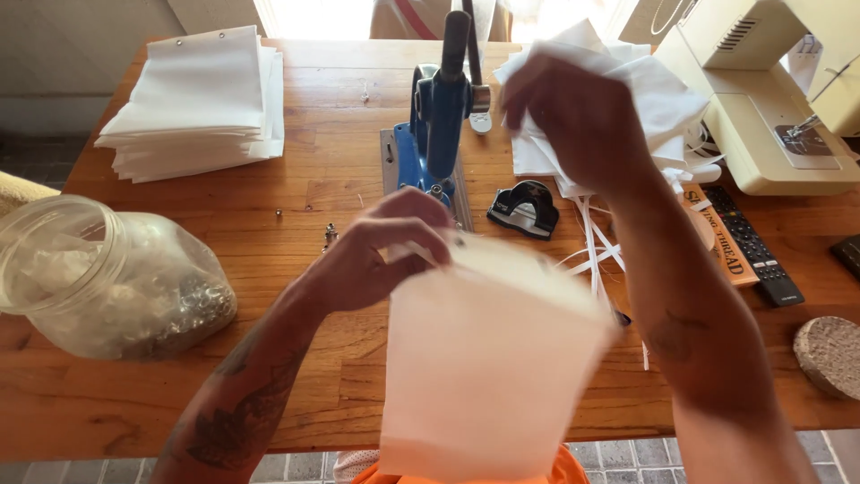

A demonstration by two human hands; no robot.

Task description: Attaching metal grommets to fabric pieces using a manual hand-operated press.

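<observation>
My left hand [381,251] pinches the top left corner of a white fabric piece [488,358] that hangs over the table's near edge, just in front of the blue hand press [434,125]. My right hand [573,112] is raised over a loose heap of white fabric [667,99] at the back right, with its fingers curled; the blur hides whether they hold any of it. A neat stack of white fabric pieces [197,99] lies at the back left.
A clear plastic jar of small metal eyelets [107,287] lies on its side at left. A cream sewing machine [770,108] stands at right, with a black remote [757,246], white straps [596,246], a cork disc [829,354] and a small black tool [524,211] on the wooden table [313,179].
</observation>
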